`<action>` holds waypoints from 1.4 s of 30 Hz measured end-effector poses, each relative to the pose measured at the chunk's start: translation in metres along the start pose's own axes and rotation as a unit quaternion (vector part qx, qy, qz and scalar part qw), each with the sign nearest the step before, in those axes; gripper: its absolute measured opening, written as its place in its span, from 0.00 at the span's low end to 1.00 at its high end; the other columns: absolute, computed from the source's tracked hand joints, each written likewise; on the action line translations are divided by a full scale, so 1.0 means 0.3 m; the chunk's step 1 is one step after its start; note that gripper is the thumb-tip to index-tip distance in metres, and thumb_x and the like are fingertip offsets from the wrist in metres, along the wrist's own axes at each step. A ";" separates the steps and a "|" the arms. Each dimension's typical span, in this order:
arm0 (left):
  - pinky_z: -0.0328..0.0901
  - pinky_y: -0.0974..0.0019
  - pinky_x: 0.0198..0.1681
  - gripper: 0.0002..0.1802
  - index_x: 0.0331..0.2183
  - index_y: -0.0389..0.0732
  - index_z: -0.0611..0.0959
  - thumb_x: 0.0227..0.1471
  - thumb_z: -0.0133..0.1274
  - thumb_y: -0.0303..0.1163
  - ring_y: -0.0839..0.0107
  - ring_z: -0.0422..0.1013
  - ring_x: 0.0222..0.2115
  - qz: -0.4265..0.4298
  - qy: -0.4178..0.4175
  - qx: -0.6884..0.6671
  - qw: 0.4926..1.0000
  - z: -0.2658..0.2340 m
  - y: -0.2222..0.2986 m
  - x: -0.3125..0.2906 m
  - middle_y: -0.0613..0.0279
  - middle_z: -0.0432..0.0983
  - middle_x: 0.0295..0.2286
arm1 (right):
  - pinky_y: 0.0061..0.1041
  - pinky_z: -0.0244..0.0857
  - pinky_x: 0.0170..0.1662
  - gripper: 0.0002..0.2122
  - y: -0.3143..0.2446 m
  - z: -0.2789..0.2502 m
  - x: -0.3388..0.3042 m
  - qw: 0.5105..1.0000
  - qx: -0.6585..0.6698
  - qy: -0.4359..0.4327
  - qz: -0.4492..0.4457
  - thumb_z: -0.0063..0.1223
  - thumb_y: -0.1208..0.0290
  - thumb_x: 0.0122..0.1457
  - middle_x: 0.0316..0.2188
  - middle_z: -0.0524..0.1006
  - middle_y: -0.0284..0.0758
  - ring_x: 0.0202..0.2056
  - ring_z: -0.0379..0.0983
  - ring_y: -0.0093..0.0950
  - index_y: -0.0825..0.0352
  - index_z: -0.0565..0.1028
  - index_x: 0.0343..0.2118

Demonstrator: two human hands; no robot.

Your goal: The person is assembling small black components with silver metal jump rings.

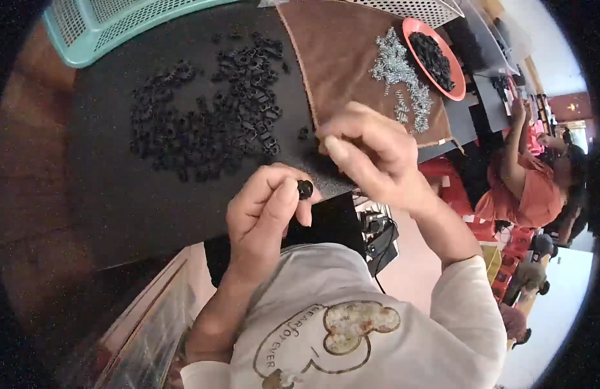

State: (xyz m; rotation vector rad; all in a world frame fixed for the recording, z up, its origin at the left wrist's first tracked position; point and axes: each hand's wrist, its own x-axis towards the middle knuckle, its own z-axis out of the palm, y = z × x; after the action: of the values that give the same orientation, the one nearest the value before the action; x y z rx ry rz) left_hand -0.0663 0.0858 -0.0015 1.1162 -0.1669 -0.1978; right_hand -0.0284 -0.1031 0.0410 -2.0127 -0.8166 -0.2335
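Note:
Between the thumb and fingers of my left hand [258, 211] is a small black plastic part [304, 189] with a rounded end, held above the table's near edge. My right hand [381, 155] hovers to its right over the corner of a brown cloth [339, 71]. Its thumb and fingertips come together in a pinch; anything between them is too small or hidden to make out. Close to those fingertips, a single black piece [303, 133] lies on the dark table. Farther left spreads a loose pile of similar black parts [203, 133].
Small metal springs [392, 61] are scattered on the cloth beside an orange-red plate [461, 87] of black pieces. A teal perforated basket [79, 55] stands at the far left, a white perforated basket [413, 8] at the back. Other people, one in an orange shirt [537, 191], sit at right.

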 end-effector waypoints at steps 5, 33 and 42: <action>0.52 0.81 0.19 0.12 0.33 0.38 0.77 0.63 0.43 0.34 0.88 0.64 0.21 -0.014 -0.002 -0.069 0.997 -0.015 0.013 0.001 0.68 0.75 0.26 | 0.36 0.66 0.31 0.06 0.086 0.011 0.110 0.996 -0.079 -0.028 0.024 0.54 0.77 0.54 0.27 0.71 0.42 0.30 0.71 0.41 0.71 0.74 0.34; 0.58 0.77 0.23 0.12 0.32 0.35 0.74 0.63 0.41 0.32 0.80 0.67 0.22 0.007 0.005 -0.100 0.995 -0.029 0.003 0.013 0.56 0.75 0.30 | 0.37 0.70 0.28 0.08 0.064 0.018 0.171 0.947 -0.278 -0.154 -0.047 0.52 0.72 0.51 0.26 0.69 0.39 0.29 0.74 0.40 0.69 0.68 0.30; 0.57 0.78 0.21 0.12 0.33 0.36 0.73 0.64 0.40 0.34 0.79 0.67 0.22 -0.005 0.029 -0.127 0.991 -0.009 0.006 0.014 0.56 0.75 0.30 | 0.40 0.66 0.28 0.08 0.025 0.000 0.142 0.973 -0.157 -0.164 -0.031 0.54 0.77 0.48 0.25 0.68 0.42 0.26 0.71 0.45 0.70 0.68 0.30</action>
State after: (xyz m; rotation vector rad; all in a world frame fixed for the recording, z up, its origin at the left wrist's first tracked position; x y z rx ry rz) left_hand -0.0615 0.0879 -0.0008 0.8676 -0.0811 -0.1895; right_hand 0.0087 -0.0862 0.0555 -2.3638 -1.1058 -0.0648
